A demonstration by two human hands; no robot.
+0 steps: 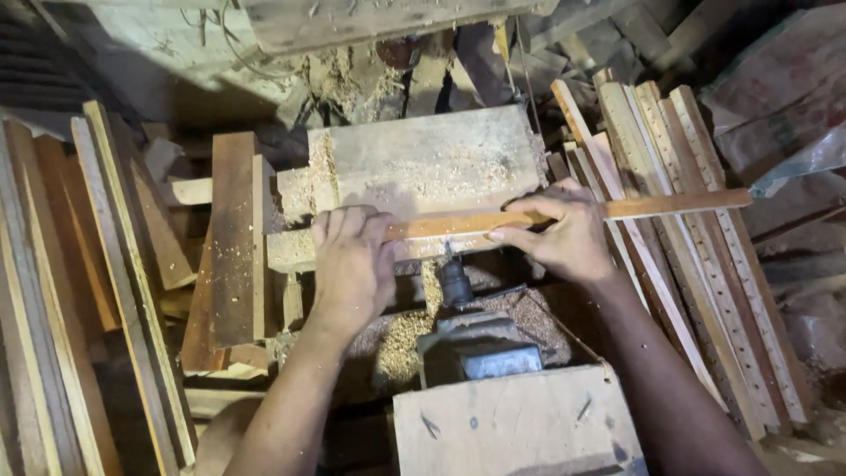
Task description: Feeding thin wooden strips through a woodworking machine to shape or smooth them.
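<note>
My left hand (351, 264) grips the left end of a long thin wooden strip (670, 206). My right hand (564, 231) holds the same strip near its middle, fingers over its top edge. The strip lies flat across a sawdust-covered wooden block (423, 167). Just below the strip, between my hands, a dark drill chuck (455, 282) with its bit points up at the strip's edge. The chuck belongs to a grey motor housing (480, 348).
A stack of drilled wooden strips (705, 291) leans at the right. Upright planks (79, 291) stand at the left, with short boards (233, 238) beside the block. A pale wooden box (520, 427) sits near me. Sawdust (405, 339) covers the machine.
</note>
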